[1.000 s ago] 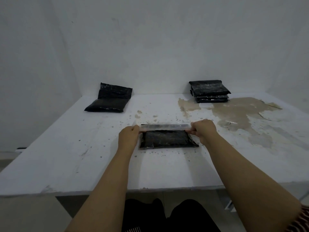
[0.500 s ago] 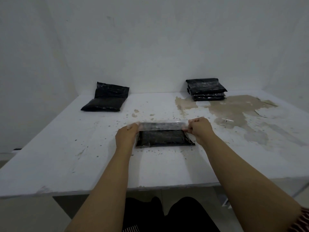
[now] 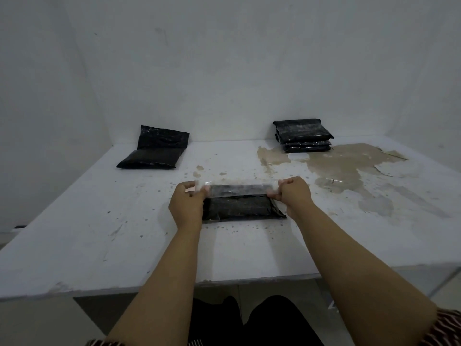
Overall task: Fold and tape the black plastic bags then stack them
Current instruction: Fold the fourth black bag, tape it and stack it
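— Seeing the left hand (image 3: 187, 206) doing what, exactly?

— Pinching one end of a clear strip of tape (image 3: 240, 188), fingers curled around it. Same on the other side: right hand (image 3: 294, 196) gripping the opposite end, knuckles up, thumb tucked underneath.

— Holding the tape where?

— Stretching it taut across the far edge of the folded black bag (image 3: 239, 208). Cannot tell whether touching the plastic or hovering just above.

— And the bag itself?

— Lying flat in the middle of the white tabletop (image 3: 74, 233), between both hands, near edge facing the person.

— Anything else out there?

— Sitting at the far right, against the wall: a stack of folded black bags (image 3: 303, 136), well apart from the hands. Looking like three or so layers, though hard to count. Lying at the far left: another black bag (image 3: 154, 151), unfolded, its upper part propped against the wall.

— Surface looking clean?

— Hardly. Showing a large brownish patch of worn paint (image 3: 349, 166) spreading out from just in front of the stack, plus small specks scattered around the middle.

— Below the tabletop edge?

— Showing dark trousers (image 3: 249, 320) and a bit of striped sleeve (image 3: 446, 328) at the lower right.
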`<action>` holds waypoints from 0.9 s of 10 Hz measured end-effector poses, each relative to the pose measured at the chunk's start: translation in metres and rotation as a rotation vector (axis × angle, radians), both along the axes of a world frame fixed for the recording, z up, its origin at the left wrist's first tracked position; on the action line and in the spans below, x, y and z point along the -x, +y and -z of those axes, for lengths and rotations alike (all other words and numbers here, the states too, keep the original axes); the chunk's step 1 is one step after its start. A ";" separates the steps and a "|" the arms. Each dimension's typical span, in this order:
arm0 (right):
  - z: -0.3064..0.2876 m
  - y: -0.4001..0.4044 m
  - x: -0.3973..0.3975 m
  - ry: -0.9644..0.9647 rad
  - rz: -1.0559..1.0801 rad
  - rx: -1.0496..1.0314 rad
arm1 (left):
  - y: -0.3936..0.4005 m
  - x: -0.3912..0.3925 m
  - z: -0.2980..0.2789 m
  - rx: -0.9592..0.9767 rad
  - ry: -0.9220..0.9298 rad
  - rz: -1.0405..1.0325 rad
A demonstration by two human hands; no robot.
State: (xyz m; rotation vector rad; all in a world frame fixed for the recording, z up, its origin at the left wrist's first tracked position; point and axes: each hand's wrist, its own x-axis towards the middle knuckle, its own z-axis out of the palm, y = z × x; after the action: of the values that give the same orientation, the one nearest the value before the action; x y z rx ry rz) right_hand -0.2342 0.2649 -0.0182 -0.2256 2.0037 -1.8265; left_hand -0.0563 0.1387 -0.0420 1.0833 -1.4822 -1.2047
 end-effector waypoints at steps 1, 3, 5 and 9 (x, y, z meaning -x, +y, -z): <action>-0.001 0.001 0.000 0.012 -0.008 0.014 | 0.001 0.001 0.000 0.001 0.048 -0.028; -0.003 0.006 -0.004 0.012 0.011 0.122 | 0.002 0.002 -0.008 0.102 -0.048 -0.021; -0.002 -0.001 0.002 -0.059 0.080 0.162 | -0.007 0.002 -0.015 0.100 -0.185 -0.005; 0.002 0.001 0.005 0.005 0.032 0.040 | -0.019 0.001 -0.006 0.044 -0.156 0.029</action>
State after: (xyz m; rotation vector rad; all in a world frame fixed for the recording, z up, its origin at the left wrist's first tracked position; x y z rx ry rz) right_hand -0.2391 0.2661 -0.0202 -0.2115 1.9863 -1.8894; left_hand -0.0571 0.1197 -0.0358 1.1518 -1.6403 -1.1230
